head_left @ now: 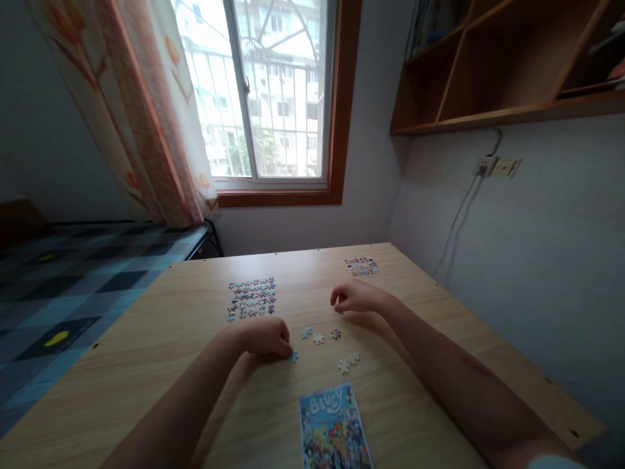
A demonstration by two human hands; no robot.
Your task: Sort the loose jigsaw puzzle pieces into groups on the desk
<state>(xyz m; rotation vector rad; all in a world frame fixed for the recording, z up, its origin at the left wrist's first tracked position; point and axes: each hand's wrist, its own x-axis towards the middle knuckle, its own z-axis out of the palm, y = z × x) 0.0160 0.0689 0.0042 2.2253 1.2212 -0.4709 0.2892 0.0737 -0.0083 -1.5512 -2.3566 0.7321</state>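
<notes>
My left hand (267,335) is closed low over the table, its fingertips on a blue jigsaw puzzle piece (293,356). Off to the right, my right hand (360,296) hovers with fingers curled in a pinch; whatever they hold, if anything, is too small to make out. Between the hands lie a blue-green puzzle piece (306,333), a pale face-down piece (318,339) and a dark multicoloured piece (336,334). Nearer to me are pale pieces (344,367) lying close together. A picture card (334,426) marked "BLUEY" lies at the front.
Rows of puzzle pieces (252,298) are spread at the left of the wooden table (185,312), and a smaller group of pieces (361,266) lies at the far right. A bed (97,286) adjoins the left side. Wall shelves (488,117) hang at upper right.
</notes>
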